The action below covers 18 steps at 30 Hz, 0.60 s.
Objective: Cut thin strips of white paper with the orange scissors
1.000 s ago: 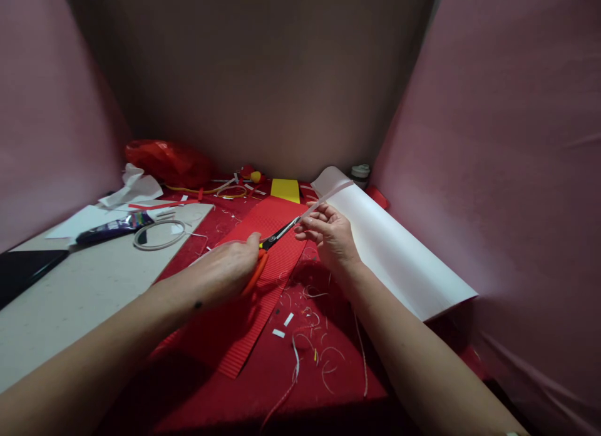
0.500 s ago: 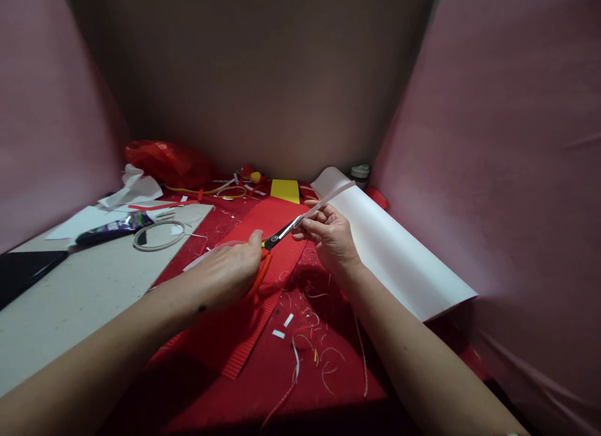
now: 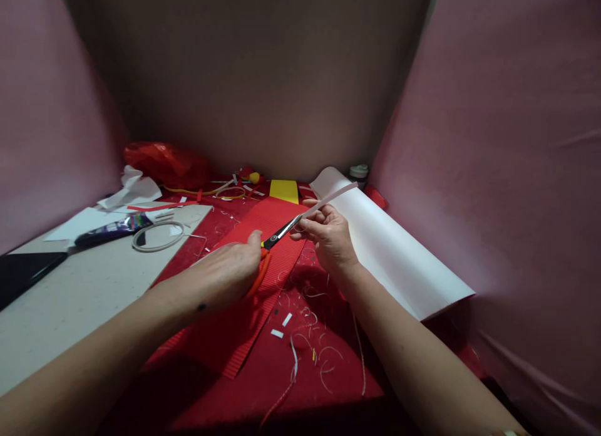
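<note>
My left hand [image 3: 235,264] is wrapped round the orange handles of a pair of scissors [image 3: 274,238], whose blades point up and to the right. At the blade tips, my right hand [image 3: 328,232] pinches a thin pale strip [image 3: 335,194] between thumb and fingers. The strip's free end sticks out up and to the right, over a curled white sheet [image 3: 399,248]. Beneath both hands lies a red corrugated sheet [image 3: 256,226], partly hidden by my left hand and forearm.
A pale board [image 3: 94,298] at left bears a dark tube [image 3: 113,229], a white ring [image 3: 158,248] and a black flat object [image 3: 30,273]. Behind are a red plastic bag [image 3: 164,163] and a yellow piece [image 3: 284,190]. Thread and paper scraps litter the red cloth [image 3: 319,398].
The strip's free end has shifted slightly right. The blades look closer together at the tips, and a thin curl now shows beside them. Both hands stay nearly in place.
</note>
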### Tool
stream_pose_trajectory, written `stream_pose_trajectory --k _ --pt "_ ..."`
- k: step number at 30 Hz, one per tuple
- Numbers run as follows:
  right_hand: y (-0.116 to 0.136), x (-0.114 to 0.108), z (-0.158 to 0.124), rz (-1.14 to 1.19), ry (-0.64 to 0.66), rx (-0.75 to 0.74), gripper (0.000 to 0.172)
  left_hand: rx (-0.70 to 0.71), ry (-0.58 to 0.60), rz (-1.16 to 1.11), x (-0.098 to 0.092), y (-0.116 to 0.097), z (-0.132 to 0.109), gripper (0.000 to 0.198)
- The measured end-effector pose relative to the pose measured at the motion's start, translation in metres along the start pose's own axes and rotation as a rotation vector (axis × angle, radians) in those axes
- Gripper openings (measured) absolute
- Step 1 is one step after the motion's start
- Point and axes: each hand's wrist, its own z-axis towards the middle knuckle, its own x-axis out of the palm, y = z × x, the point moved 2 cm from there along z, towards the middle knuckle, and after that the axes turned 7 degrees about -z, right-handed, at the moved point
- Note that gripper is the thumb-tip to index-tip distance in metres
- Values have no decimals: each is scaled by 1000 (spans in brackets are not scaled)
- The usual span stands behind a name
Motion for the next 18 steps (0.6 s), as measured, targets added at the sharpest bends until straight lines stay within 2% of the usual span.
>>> stream_pose_trajectory --k 12,18 --pt "-1 1 -1 16 41 2 36 50 8 70 -10 -14 -6 46" --pt "0 2 -1 8 47 -1 35 -22 47 79 -13 -15 -2 39"
